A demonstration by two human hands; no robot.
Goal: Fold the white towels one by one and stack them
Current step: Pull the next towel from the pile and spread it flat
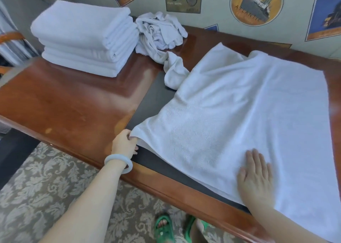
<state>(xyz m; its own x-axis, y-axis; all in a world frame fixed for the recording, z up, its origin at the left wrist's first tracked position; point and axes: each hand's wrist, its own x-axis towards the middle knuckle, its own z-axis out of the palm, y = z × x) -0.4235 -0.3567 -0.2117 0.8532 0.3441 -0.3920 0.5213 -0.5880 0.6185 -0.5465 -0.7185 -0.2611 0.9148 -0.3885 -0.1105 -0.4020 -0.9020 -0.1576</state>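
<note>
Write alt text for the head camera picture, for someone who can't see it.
A person's left hand pinches the near corner of a white towel spread on a wooden table, while the right hand presses flat on it. At the table's far left sits a stack of folded towels, with a crumpled towel pile beside it.

Left grip (124,141) on towel (239,104) corner

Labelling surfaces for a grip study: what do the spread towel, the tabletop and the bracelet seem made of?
Spread towel: white terry, likely cotton; nubby looped pile. Tabletop: glossy varnished reddish wood or veneer; it reflects light. Bracelet: smooth pale bangle, perhaps jade or glass.
</note>
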